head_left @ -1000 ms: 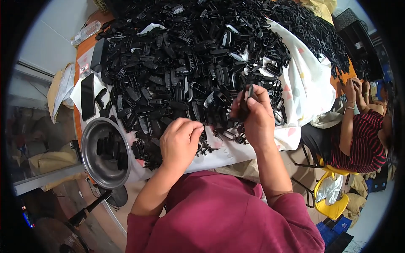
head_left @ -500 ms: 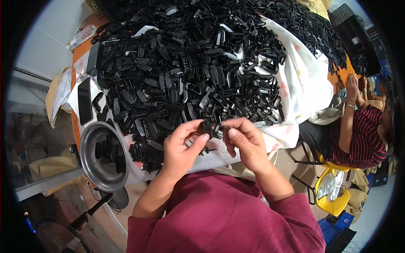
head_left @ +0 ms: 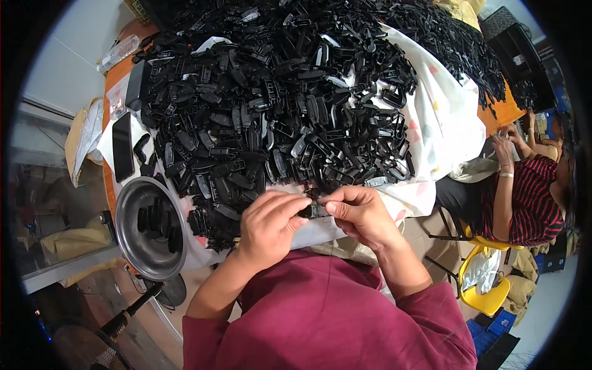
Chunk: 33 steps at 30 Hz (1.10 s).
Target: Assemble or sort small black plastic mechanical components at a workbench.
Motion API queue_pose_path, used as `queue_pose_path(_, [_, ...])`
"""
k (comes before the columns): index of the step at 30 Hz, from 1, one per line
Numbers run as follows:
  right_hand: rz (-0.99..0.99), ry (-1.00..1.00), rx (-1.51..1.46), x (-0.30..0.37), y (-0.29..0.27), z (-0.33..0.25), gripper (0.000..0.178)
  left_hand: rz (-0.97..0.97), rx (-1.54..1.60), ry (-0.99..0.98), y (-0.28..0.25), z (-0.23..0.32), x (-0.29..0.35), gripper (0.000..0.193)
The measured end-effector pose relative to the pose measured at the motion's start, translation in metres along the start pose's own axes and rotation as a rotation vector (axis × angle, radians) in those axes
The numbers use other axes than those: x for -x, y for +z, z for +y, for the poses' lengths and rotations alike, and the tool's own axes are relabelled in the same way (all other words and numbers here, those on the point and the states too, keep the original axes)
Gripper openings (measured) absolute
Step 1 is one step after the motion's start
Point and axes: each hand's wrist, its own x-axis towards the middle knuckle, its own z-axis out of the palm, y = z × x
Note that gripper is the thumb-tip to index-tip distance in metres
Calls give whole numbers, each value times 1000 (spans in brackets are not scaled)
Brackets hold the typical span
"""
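Between my fingertips, just off the table's near edge, is a small black plastic part [head_left: 313,211]. My left hand [head_left: 270,223] is closed, its thumb and fingers pinching the left end of the part. My right hand [head_left: 361,214] grips the other end between thumb and forefinger. Fingers cover much of the part, so its full shape is hidden. Right beyond my hands spreads a large heap of similar black plastic parts [head_left: 246,117], several of them long and curved like clips or handles.
A metal bowl [head_left: 126,253] holding several black parts sits at the left. Near it lie a dark phone [head_left: 123,148] and a clear plastic bottle [head_left: 119,53]. White patterned cloth [head_left: 425,111] lies under the heap. At right are a co-worker in a striped shirt [head_left: 524,197] and a yellow chair [head_left: 493,299].
My hands have come together on the part, with the left fingers now folded over it. The co-worker's hands at right have shifted lower.
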Motion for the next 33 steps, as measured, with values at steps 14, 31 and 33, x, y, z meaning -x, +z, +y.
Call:
queue_pose_path(14, [128, -462, 211, 3, 16, 63, 25, 251, 1109, -809, 25, 6, 36, 23])
queue_pose_path(31, [620, -743, 1493, -23, -1, 22, 21, -28, -722, -422, 9, -22, -34, 18])
queue_pose_path(33, [696, -820, 1498, -27, -7, 21, 18, 27, -617, -453, 7, -25, -30, 17])
